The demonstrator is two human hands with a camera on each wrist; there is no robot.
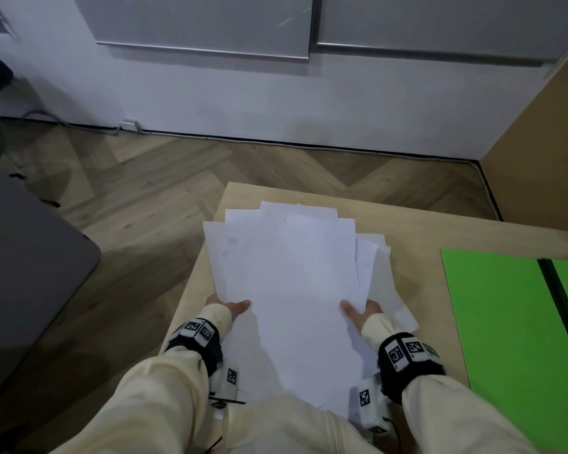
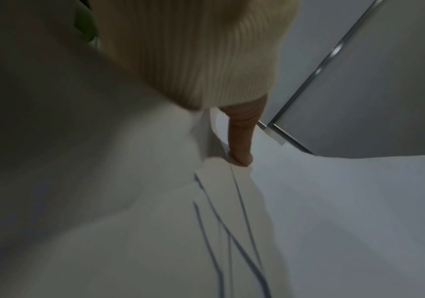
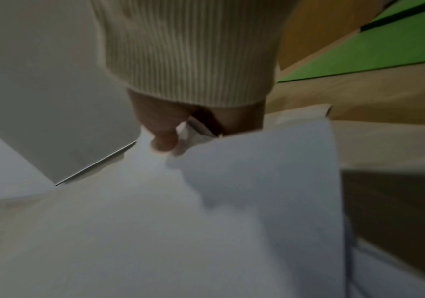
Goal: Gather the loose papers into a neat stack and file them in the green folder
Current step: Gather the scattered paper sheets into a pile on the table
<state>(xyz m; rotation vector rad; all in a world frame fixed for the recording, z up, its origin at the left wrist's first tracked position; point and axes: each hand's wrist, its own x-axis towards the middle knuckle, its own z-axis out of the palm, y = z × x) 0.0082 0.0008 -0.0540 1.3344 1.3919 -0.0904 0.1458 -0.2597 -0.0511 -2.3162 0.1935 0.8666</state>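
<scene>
An uneven, fanned bundle of white papers (image 1: pixel 292 273) is held above the wooden table (image 1: pixel 417 231), its far edges splayed. My left hand (image 1: pixel 228 306) grips the bundle's left side with the thumb on top; in the left wrist view the thumb (image 2: pixel 241 141) presses on the sheets (image 2: pixel 206 221). On the bundle's right side my right hand (image 1: pixel 358 312) pinches the papers; the right wrist view shows that thumb (image 3: pixel 163 139) on the sheets (image 3: pixel 231 201). The fingers beneath are hidden. The green folder (image 1: pixel 505 322) lies open on the table to the right, also seen in the right wrist view (image 3: pixel 372 52).
A grey table or cabinet (image 1: pixel 23 257) stands to the left across a strip of herringbone floor (image 1: pixel 164 191). A white wall with grey panels (image 1: pixel 210 24) is ahead, and a tan partition (image 1: pixel 545 142) rises at the right.
</scene>
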